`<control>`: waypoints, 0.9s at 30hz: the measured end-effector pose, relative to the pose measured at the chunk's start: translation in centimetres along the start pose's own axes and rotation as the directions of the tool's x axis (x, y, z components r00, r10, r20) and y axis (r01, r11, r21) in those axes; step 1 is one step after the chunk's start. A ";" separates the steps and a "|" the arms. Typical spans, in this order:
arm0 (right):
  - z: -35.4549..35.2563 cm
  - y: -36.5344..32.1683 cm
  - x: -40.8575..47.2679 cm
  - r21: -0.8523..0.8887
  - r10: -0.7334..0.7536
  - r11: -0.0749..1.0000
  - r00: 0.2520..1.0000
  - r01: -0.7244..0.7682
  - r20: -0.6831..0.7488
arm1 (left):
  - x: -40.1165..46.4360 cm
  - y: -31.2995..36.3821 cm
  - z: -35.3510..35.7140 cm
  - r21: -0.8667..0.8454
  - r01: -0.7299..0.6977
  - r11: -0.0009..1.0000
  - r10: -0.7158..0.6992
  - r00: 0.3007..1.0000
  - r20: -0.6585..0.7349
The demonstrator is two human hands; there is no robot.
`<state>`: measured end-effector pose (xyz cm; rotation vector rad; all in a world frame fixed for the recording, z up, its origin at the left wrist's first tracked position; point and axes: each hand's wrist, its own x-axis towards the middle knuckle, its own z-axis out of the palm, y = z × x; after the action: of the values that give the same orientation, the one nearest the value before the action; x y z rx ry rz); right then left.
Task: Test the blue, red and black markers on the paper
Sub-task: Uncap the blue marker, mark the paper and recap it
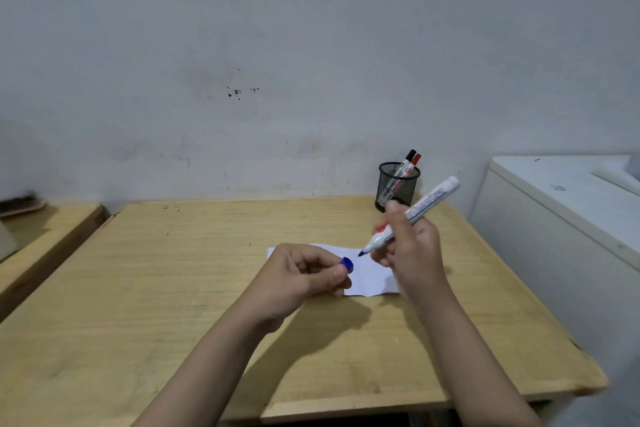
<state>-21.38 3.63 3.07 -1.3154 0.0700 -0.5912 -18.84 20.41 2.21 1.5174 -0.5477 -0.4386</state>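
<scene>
My right hand (410, 246) grips the uncapped blue marker (427, 204), a white barrel tilted up to the right, with its dark tip just above the white paper (372, 279). My left hand (304, 276) pinches the blue cap (347, 263) over the paper's left part and hides that side of the sheet. The paper lies flat on the wooden table (173, 288). The black marker (408, 158) and the red marker (415, 160) stand capped in a black mesh cup (398, 191) at the back of the table.
A white wall rises right behind the table. A white cabinet (561, 218) stands close on the right. A second wooden surface (41, 236) lies to the left, across a gap.
</scene>
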 end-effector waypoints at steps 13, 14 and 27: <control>-0.9 1.9 2.6 -0.109 0.051 0.992 0.996 -0.059 -0.080 | 10.1 -2.3 -9.5 0.730 0.276 0.625 0.032 0.926 -0.377; -0.9 2.2 2.8 -0.123 0.054 0.990 0.996 -0.063 -0.072 | 10.7 -2.9 -9.8 0.734 0.302 0.609 -0.009 0.928 -0.374; 1.5 4.8 5.6 -0.210 0.023 0.978 0.998 -0.012 0.051 | 10.8 -6.6 -12.2 0.662 0.331 0.673 -0.046 0.911 -0.409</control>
<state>-14.31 3.07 0.65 -1.5331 0.1027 -0.5445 -2.51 23.75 -3.34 2.3864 -0.2597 -0.0697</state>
